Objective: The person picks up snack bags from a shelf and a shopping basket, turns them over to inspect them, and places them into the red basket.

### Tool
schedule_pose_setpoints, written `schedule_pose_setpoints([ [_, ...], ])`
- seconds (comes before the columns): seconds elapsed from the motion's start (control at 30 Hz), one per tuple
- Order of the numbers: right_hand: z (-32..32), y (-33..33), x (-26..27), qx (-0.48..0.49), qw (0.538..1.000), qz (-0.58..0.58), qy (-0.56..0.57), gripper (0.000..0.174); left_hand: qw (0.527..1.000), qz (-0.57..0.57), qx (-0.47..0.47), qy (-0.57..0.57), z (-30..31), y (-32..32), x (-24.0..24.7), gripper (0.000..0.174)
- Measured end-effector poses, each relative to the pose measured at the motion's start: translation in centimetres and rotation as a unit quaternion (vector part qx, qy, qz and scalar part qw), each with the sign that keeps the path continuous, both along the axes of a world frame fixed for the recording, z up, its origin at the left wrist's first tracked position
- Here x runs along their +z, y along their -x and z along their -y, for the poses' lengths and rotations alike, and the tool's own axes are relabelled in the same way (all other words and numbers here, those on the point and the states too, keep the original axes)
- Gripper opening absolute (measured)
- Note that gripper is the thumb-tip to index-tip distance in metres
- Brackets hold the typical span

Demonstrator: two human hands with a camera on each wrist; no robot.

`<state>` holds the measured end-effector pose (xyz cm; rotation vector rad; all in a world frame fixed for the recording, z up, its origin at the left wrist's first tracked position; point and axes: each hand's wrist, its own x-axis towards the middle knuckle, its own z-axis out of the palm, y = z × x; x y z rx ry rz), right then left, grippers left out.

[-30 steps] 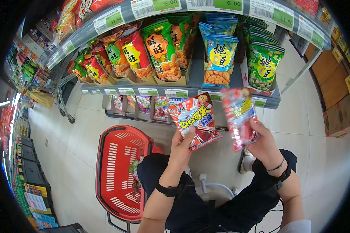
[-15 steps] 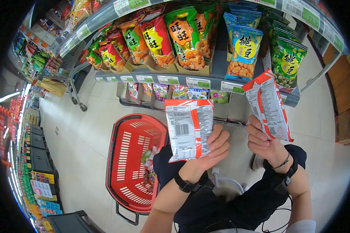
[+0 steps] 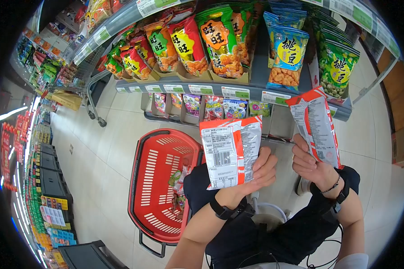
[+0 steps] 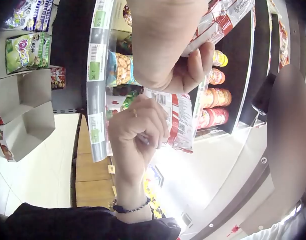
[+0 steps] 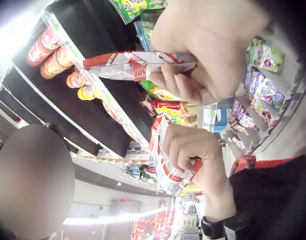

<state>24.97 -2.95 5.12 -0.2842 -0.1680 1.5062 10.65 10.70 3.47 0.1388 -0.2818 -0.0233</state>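
Observation:
Two candy bags are held up with their printed white-and-red backs toward the head camera. My left hand [image 3: 262, 172] grips one candy bag [image 3: 229, 154] by its right edge, fingers curled over the back, and a barcode shows there. The other candy bag [image 3: 318, 125] leans in my right hand [image 3: 313, 163], pinched near its lower left edge. In the right wrist view this right-hand bag [image 5: 123, 66] appears nearly edge-on. The left wrist view shows the right hand [image 4: 135, 127] curled at its bag [image 4: 178, 117]. The bags are apart, and their fronts face away from the head camera.
A red shopping basket [image 3: 141, 188] with several packets inside stands on the floor at left. Ahead, a shelf [image 3: 251, 92] carries snack bags [image 3: 220, 40], blue packets [image 3: 286, 56] and green packets [image 3: 339, 67]. Below it are boxes of small candy packets [image 3: 213, 107]. A cart [image 3: 94, 96] stands farther left.
Both bags, front-side up a second ago, have been turned so their backs face the head camera. Since half a second ago the hands have barely moved; the view has shifted slightly.

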Motion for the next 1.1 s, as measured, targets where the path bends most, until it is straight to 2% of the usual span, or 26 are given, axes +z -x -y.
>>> schedule_pose_setpoints([
  [0.07, 0.1, 0.0, -0.2, 0.003, 1.000, 0.004, -0.003, 0.034, 1.000, 0.021, -0.013, -0.008, -0.1, 0.0, -0.3, 0.043],
  [0.2, 0.2, 0.1, -0.3, 0.026, 0.999, 0.011, -0.014, 0.037, 1.000, -0.007, -0.001, -0.018, 0.0, 0.1, 0.2, 0.039],
  [0.5, 0.3, 0.4, -0.7, 0.057, 0.998, 0.011, -0.029, 0.040, 1.000, 0.017, -0.009, -0.023, 0.1, -0.2, -0.5, 0.044],
  [0.67, 0.2, 0.8, -0.5, 0.069, 0.997, -0.003, 0.017, 0.037, 0.999, 0.000, -0.001, -0.036, 0.1, 0.0, -0.5, 0.044],
  [0.8, 0.1, 0.8, -1.2, 0.080, 0.997, -0.004, 0.004, 0.038, 1.000, -0.004, 0.004, -0.031, 0.2, 0.1, -0.5, 0.044],
  [1.1, -0.1, 1.1, -2.0, 0.098, 0.995, -0.001, -0.018, 0.040, 0.999, 0.033, 0.002, -0.010, 0.1, -0.1, -0.9, 0.044],
])
